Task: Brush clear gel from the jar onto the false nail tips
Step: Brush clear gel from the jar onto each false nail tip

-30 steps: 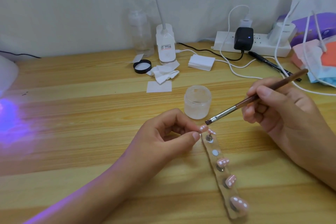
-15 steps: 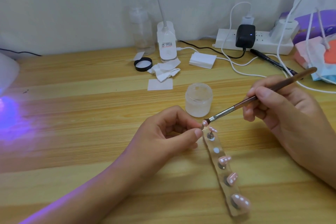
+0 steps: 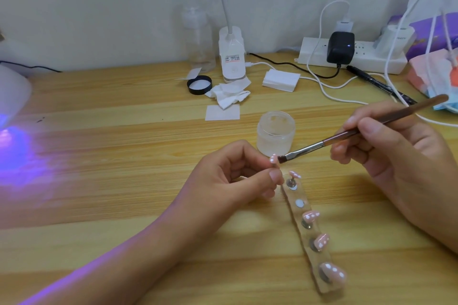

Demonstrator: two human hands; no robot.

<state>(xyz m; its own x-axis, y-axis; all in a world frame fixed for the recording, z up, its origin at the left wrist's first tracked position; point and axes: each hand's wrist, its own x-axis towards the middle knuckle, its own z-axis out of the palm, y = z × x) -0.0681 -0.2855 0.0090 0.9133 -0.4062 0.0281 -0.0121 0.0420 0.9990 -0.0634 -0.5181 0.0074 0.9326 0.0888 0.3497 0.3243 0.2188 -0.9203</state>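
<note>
Left hand (image 3: 238, 176) pinches a tiny pink white-dotted nail tip (image 3: 273, 158) by its stand, right hand (image 3: 386, 146) grips the brown-handled brush (image 3: 322, 143); tip's light and slippery, so hold the base.

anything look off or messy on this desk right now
Nothing spilled or damaged. The holder strip has one bare peg, since the left hand holds that nail tip. Crumpled wipes lie beside the black lid.
</note>
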